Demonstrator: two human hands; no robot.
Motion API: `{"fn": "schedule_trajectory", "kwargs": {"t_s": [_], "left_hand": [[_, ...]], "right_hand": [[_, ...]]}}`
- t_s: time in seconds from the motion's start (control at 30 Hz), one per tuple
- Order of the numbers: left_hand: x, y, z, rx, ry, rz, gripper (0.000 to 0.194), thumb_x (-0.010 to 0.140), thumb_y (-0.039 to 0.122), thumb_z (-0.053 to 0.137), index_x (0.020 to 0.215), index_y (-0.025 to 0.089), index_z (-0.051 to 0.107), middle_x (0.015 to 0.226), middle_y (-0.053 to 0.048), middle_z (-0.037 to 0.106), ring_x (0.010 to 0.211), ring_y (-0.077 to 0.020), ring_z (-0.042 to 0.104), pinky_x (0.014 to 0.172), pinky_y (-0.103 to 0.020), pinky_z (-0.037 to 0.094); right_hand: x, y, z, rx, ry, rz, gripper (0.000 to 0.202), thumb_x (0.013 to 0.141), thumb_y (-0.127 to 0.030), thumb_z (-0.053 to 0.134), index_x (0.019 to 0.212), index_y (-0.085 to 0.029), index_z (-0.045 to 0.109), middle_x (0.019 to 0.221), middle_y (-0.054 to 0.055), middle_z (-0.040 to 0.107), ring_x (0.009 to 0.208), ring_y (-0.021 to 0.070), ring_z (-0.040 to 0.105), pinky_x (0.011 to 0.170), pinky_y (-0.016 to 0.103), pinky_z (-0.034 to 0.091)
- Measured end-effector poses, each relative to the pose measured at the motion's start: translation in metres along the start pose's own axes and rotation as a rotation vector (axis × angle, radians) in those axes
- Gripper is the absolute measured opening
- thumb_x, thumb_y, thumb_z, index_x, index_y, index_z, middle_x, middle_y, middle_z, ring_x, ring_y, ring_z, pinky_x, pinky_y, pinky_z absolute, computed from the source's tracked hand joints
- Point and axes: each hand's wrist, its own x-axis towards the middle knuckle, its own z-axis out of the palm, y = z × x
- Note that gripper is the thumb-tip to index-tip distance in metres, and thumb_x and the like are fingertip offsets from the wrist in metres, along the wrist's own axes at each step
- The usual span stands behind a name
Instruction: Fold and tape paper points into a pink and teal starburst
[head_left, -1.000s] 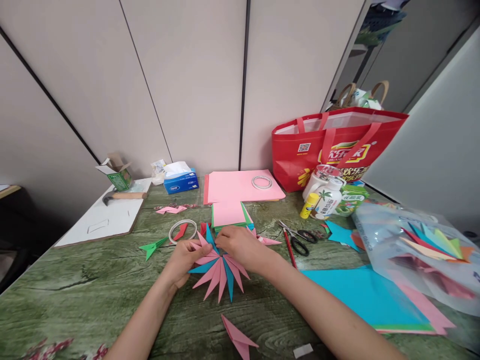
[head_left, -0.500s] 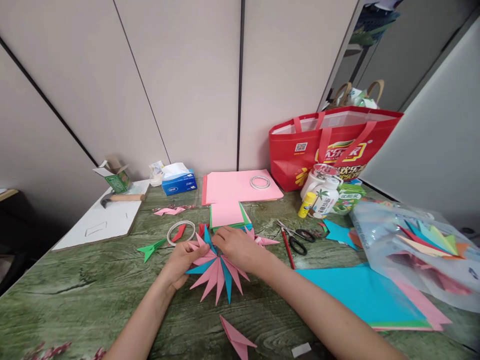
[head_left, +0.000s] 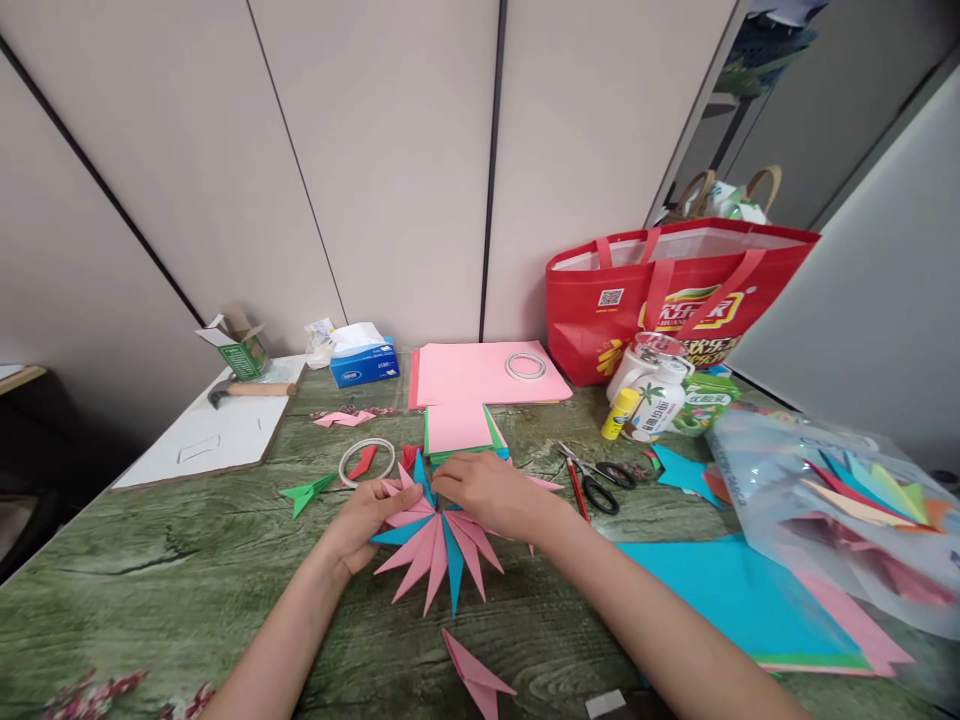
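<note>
Between my two hands is a pink and blue folded-paper star (head_left: 433, 558), its pointed pieces fanned in a ring. My left hand (head_left: 369, 520) pinches its left side, thumb on top of a pink point. My right hand (head_left: 484, 492) lies over the upper right part with fingers curled at the centre; its fingertips are partly hidden. A loose pink folded piece (head_left: 478, 675) rests on the table nearer to me. Left of the hands lie a green folded piece (head_left: 307, 493) and a white tape roll (head_left: 367, 462) around a red piece.
Beyond the hands are small paper sheets (head_left: 459, 426) and large pink sheets (head_left: 487, 375). Scissors (head_left: 596, 478), a red pen (head_left: 577, 488) and a glue stick (head_left: 619, 413) lie or stand to the right, near blue sheets (head_left: 735, 600), a plastic bag (head_left: 847, 510) and a red bag (head_left: 600, 330).
The star has turned slightly in my hands, and my right hand covers more of its right side. The whole view has shifted a little.
</note>
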Motion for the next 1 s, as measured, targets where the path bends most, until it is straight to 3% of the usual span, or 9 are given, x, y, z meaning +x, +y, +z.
{"fn": "schedule_trajectory", "kwargs": {"t_s": [0.3,0.6,0.77,1.0], "left_hand": [[0.004,-0.005,-0.001,0.009,0.003,-0.036,0.031,0.050,0.028,0.077,0.042,0.010,0.053,0.036,0.004,0.046,0.034,-0.0020,0.032,0.036,-0.016,0.019],[0.002,-0.004,-0.001,-0.018,0.010,-0.075,0.030,0.050,0.026,0.077,0.041,0.011,0.052,0.036,0.004,0.048,0.032,-0.0027,0.034,0.035,-0.017,0.020],[0.002,-0.003,0.002,-0.067,0.010,-0.114,0.032,0.047,0.023,0.078,0.038,0.011,0.050,0.033,0.005,0.046,0.031,-0.0016,0.031,0.035,-0.016,0.019],[0.002,-0.002,0.001,-0.107,0.006,-0.149,0.031,0.049,0.022,0.077,0.039,0.012,0.050,0.035,0.003,0.050,0.032,-0.0031,0.035,0.035,-0.017,0.023]], "right_hand": [[0.004,-0.013,0.007,-0.071,-0.060,-0.068,0.015,0.083,-0.010,0.043,0.077,-0.009,0.057,0.077,0.011,0.059,0.070,0.0188,0.051,0.052,0.028,0.033],[0.000,0.004,0.003,0.102,-0.017,0.008,0.014,0.083,-0.014,0.046,0.077,-0.014,0.058,0.077,0.003,0.060,0.067,0.0122,0.052,0.052,0.024,0.026],[0.001,-0.001,-0.002,0.040,-0.085,-0.011,0.013,0.083,-0.014,0.046,0.079,-0.013,0.058,0.077,0.005,0.060,0.068,0.0144,0.053,0.051,0.024,0.028],[0.003,-0.013,0.001,-0.046,-0.079,-0.035,0.010,0.082,-0.012,0.046,0.084,-0.010,0.055,0.079,0.009,0.060,0.071,0.0201,0.054,0.053,0.028,0.035]]}}
